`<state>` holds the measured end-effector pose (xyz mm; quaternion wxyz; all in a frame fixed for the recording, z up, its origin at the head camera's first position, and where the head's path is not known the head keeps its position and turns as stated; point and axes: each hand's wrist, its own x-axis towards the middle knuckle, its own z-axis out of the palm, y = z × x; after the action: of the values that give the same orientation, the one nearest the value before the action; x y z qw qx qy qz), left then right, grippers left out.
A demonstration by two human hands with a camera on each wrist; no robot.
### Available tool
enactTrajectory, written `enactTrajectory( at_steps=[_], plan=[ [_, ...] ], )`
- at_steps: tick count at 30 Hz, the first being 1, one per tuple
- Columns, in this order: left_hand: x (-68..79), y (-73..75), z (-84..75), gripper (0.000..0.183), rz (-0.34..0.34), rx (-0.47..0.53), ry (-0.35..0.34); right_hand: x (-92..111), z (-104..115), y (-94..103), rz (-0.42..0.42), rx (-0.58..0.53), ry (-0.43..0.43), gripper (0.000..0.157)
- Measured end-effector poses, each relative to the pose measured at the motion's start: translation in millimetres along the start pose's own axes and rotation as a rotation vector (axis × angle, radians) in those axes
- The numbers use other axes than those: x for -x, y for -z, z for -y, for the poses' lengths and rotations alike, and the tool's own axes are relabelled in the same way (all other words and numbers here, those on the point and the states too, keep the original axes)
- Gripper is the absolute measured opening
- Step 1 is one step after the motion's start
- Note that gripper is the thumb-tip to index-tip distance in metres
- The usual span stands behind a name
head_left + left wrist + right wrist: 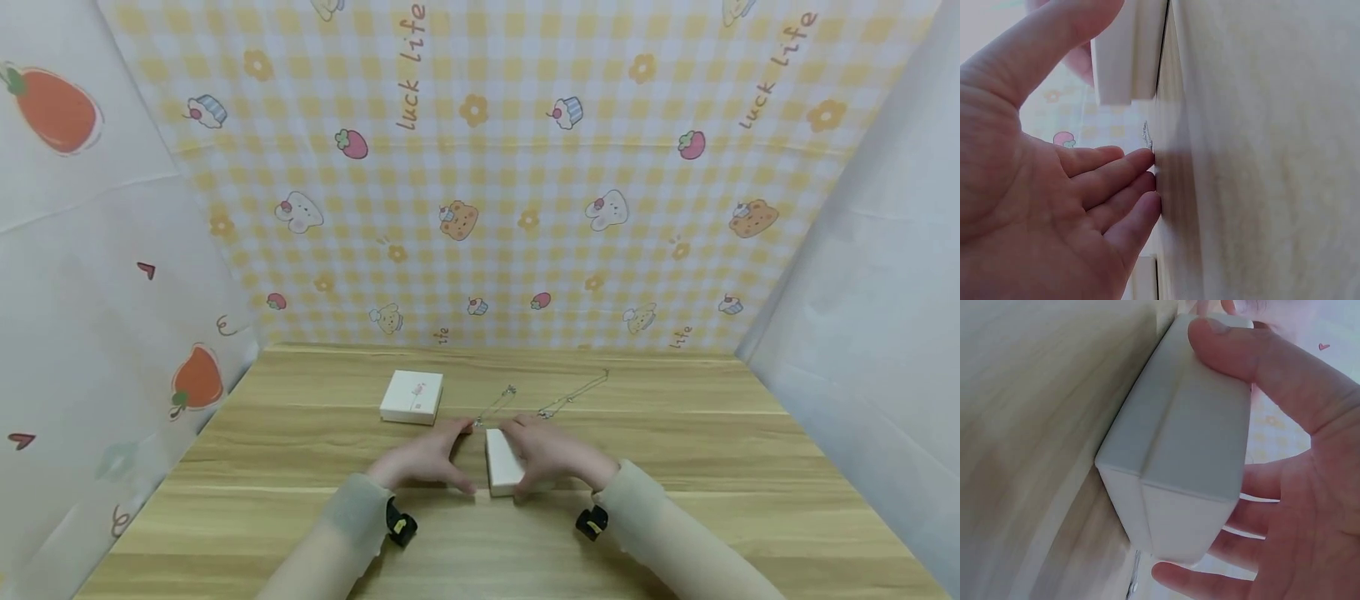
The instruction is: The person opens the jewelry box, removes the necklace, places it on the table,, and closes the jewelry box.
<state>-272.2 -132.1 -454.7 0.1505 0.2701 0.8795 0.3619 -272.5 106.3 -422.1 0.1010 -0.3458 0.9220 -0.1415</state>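
A small white lidded box [502, 468] sits on the table in front of me, a seam running around its sides in the right wrist view. My right hand [553, 454] holds it from above, thumb on the near side and fingers across the far side. To the left of the box, my left hand [426, 457] holds nothing; its fingers are extended, with fingertips [1147, 206] down at the tabletop. Just beyond those fingertips lies a thin silvery bracelet-like chain [497, 404]. A longer fine chain [573, 396] stretches out behind my right hand.
A second white box [412, 397], with small red print on its lid, stands left of the chains. The wood-grain table [675, 433] ends at a yellow checked cloth backdrop [495, 175]. White cloth hangs on both sides. Each wrist wears a black camera strap.
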Motion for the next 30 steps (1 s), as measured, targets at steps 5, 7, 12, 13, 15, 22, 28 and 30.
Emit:
enactTrajectory(
  at_steps=[5, 7, 12, 13, 15, 22, 28, 30],
  plan=[
    [1.1, 0.4, -0.8, 0.106, 0.004, 0.019, -0.001, 12.2, -9.5, 4.1, 0.005, -0.022, -0.004, 0.101],
    [1.4, 0.9, -1.6, 0.106, 0.003, 0.023, -0.003, 16.0, -13.6, 5.6, 0.009, -0.022, -0.011, 0.101],
    [0.4, 1.0, -1.5, 0.105, 0.002, 0.029, -0.003, 25.0, -24.8, 8.3, -0.004, -0.033, -0.020, 0.100],
    [0.1, 0.9, -1.1, 0.106, 0.003, 0.029, -0.002, 27.3, -27.4, 9.0, -0.009, -0.036, -0.021, 0.099],
    [-0.5, 0.5, -0.8, 0.105, 0.004, 0.029, -0.004, 32.0, -33.8, 10.2, -0.020, -0.047, -0.028, 0.100],
    [-0.4, 1.1, -1.4, 0.106, 0.007, 0.030, 0.003, 50.8, -58.7, 18.0, -0.024, -0.071, -0.077, 0.101],
    [-0.1, 1.2, -1.8, 0.106, 0.009, 0.051, 0.012, 64.4, -75.8, 26.7, -0.023, -0.092, -0.131, 0.099],
    [-0.4, 1.0, -1.5, 0.106, 0.008, 0.049, 0.009, 67.6, -83.4, 29.5, -0.035, -0.073, -0.133, 0.099]
  ],
)
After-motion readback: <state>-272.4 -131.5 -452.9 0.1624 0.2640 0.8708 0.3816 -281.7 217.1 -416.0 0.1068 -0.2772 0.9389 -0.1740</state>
